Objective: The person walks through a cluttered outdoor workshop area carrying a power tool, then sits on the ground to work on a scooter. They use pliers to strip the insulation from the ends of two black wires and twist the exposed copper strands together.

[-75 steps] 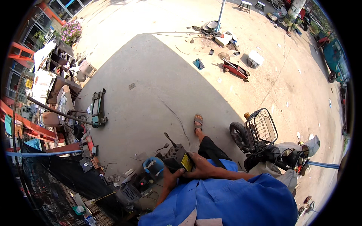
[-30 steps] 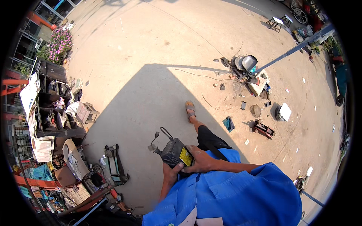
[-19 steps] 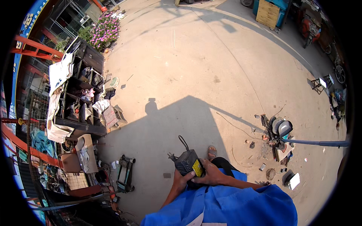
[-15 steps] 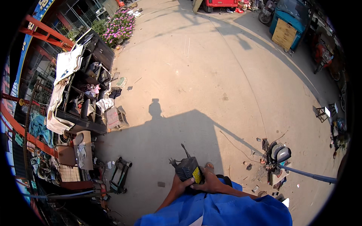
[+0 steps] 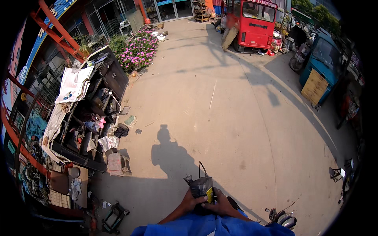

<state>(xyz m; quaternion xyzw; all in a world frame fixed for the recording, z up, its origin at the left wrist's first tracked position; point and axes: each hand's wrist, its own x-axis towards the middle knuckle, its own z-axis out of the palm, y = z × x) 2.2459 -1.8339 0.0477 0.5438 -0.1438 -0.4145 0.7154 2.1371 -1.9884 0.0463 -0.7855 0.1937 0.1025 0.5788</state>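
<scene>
Close in front of my body I hold a black boxy charger (image 5: 201,186) with ribbed sides and a yellow label. A looped black cable stands up from its far end, and a second short lead with what looks like a plug sticks out to the left. My left hand (image 5: 191,201) is closed around its left side. From the other side, my right hand (image 5: 222,204) grips it, with the thumbs close together near the label. The fingers underneath are hidden.
Along the left stands a dark open cabinet (image 5: 91,131) stuffed with cloths, near pink flowers (image 5: 138,50). A red three-wheeler (image 5: 257,33) is parked ahead and a teal vehicle (image 5: 322,65) at the right. A small black frame (image 5: 115,217) and partly visible helmet-like objects (image 5: 284,218) lie near me.
My view has tilted up and moved forward, showing more of the red vehicle and the shopfronts. Both hands still hold the charger, and its cable now bends in a loop.
</scene>
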